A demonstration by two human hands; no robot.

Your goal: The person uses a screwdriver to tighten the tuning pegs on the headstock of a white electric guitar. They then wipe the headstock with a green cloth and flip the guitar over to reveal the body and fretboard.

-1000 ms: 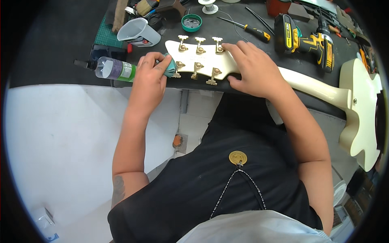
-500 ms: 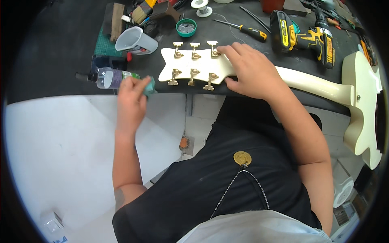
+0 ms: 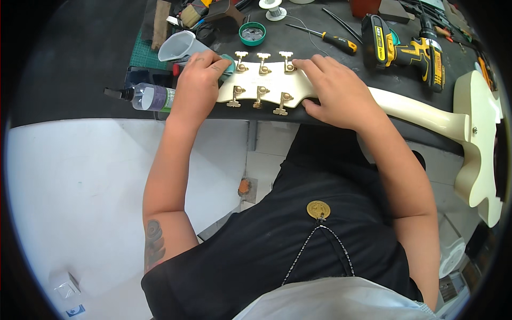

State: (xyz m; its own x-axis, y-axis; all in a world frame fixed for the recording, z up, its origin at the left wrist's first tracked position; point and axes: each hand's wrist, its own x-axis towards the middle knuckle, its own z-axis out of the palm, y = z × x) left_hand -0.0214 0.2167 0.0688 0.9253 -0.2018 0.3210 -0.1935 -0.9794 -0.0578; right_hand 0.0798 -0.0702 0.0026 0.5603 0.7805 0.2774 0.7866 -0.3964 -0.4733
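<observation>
A cream electric guitar (image 3: 421, 109) lies face down, its headstock (image 3: 261, 84) pointing left along the bench edge. Gold tuning machines (image 3: 264, 69) line both sides of the headstock. My left hand (image 3: 200, 80) is closed on a teal cloth (image 3: 228, 66), which touches the far left corner of the headstock. Around the neck, where it joins the headstock, my right hand (image 3: 336, 90) grips with the thumb on the near side and fingers on the far side. A spray bottle (image 3: 146, 97) with a purple and green label lies just left of my left wrist.
On the dark bench (image 3: 314, 45) are a white plastic cup (image 3: 181, 45), a green-rimmed dish (image 3: 252, 34), a wire spool (image 3: 273, 9), a screwdriver (image 3: 328, 38) and a yellow-black cordless drill (image 3: 408, 50). The guitar body (image 3: 477, 144) overhangs the near edge at right.
My left hand has moved up and right with the cloth, from near the spray bottle onto the headstock's corner. My right hand keeps its hold on the neck.
</observation>
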